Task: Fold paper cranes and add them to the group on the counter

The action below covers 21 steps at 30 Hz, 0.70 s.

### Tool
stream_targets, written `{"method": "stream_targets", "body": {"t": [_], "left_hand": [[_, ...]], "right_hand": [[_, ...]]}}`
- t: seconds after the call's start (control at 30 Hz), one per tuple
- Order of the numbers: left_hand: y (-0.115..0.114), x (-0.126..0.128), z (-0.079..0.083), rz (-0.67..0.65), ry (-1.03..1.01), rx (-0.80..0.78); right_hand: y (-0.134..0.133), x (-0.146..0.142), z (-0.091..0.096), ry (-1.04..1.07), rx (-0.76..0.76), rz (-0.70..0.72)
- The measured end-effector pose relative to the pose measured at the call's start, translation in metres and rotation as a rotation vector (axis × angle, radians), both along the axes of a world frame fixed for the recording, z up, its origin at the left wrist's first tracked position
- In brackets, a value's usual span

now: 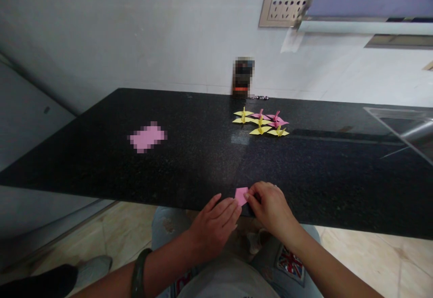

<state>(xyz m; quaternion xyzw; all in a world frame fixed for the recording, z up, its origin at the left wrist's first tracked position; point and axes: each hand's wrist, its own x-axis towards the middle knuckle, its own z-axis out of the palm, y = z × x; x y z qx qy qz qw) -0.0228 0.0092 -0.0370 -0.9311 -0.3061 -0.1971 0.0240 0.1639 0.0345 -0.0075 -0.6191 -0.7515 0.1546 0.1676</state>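
Note:
A small folded pink paper [241, 194] lies at the near edge of the black stone counter [189, 162]. My left hand [214, 226] rests beside it with fingers stretched out flat, the fingertips touching the paper's lower left side. My right hand [269, 208] is curled, its thumb and fingers pinching the paper's right edge. Farther back on the counter stand several finished paper cranes [260, 123], some yellow and some pink, grouped together.
A pink blurred patch [147, 137] lies on the counter's left part. A dark blurred object [242, 78] stands against the wall, below a socket panel [284, 8]. A sink's rim [399, 126] shows at right. My knees and the tiled floor are below.

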Motion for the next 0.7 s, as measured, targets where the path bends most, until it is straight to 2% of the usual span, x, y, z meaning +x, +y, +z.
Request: {"method": "stream_targets", "body": {"t": [0.17,0.33,0.53,0.7], "left_hand": [[-0.004,0.001,-0.006,0.025,-0.01,-0.002],[-0.005,0.003,-0.009,0.067,-0.015,0.014],[-0.015,0.0,-0.009,0.106,-0.054,0.05],[-0.027,-0.007,-0.001,0.07,-0.139,0.046]], "right_hand": [[-0.004,0.0,0.001,-0.065,0.05,0.04],[-0.018,0.0,0.011,-0.256,0.136,0.254],[-0.02,0.003,0.01,-0.335,0.11,0.229],[-0.018,0.004,0.007,-0.305,0.107,0.23]]}}
